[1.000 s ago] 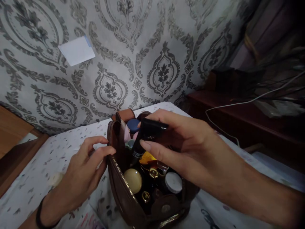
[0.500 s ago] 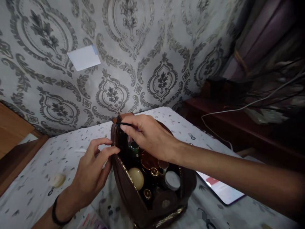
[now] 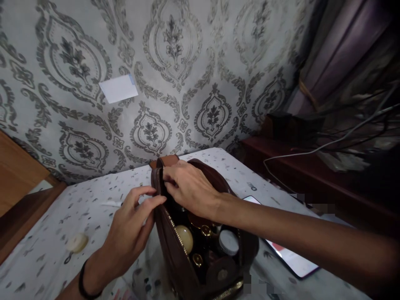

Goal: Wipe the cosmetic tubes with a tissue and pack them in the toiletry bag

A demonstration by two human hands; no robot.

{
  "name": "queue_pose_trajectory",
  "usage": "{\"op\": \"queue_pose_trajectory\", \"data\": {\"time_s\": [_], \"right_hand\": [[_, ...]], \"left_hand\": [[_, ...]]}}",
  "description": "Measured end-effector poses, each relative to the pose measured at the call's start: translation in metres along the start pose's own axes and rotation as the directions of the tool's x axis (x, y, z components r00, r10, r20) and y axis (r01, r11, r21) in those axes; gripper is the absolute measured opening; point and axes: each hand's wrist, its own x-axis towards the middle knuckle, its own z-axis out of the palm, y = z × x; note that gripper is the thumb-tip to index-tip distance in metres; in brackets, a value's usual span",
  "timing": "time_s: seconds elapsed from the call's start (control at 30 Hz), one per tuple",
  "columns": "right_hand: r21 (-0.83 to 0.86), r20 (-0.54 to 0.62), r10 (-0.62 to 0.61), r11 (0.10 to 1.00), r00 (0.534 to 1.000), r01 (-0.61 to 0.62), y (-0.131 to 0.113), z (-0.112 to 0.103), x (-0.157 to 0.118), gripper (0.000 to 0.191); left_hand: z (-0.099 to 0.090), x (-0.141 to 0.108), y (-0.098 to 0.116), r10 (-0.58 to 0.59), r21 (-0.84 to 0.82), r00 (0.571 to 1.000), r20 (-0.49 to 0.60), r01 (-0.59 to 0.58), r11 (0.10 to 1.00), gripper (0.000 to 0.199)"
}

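Observation:
A brown leather handbag (image 3: 170,246) stands unzipped on the patterned sheet. My left hand (image 3: 133,227) grips its left rim, with the thumb inside the opening and the fingers outside. Reaching across from the right, my right hand (image 3: 190,187) is inside the far left corner of the bag. Its fingers are closed together, and whatever they hold is hidden. In the bag sit a cream-coloured round lid (image 3: 184,239), a white-lidded jar (image 3: 228,241), and two gold-topped pieces, one being a small gold cap (image 3: 197,260). My right hand covers the far part of the contents.
To the right of the bag lies a lit phone (image 3: 300,264), partly under my right forearm. A small cream round piece (image 3: 77,242) rests on the sheet at left. White paper (image 3: 118,88) is on the patterned wall. A pale cable (image 3: 289,153) crosses a dark red surface (image 3: 259,152).
My right hand has lowered deeper into the far corner of the bag. The thin black stick between its fingers has gone out of sight. My left hand stays at the rim.

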Motion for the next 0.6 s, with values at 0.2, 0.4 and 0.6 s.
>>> {"op": "queue_pose_trajectory", "data": {"time_s": [0.2,0.4,0.6], "right_hand": [[-0.022,0.065,0.166,0.986,0.984,-0.165,-0.005,-0.007,0.006,0.030],[0.085,0.145,0.188,0.976,0.971,-0.202,-0.001,-0.010,0.018,0.030],[0.100,0.224,0.229,0.962,0.947,-0.256,0.002,-0.009,0.025,0.023]], "left_hand": [[0.007,0.001,0.001,-0.143,-0.157,0.990,-0.016,0.139,0.978,0.038],[0.015,-0.001,-0.002,-0.223,-0.248,0.975,-0.010,0.214,0.945,0.033],[0.016,0.000,-0.003,-0.235,-0.312,0.972,0.005,0.225,0.923,0.031]]}}
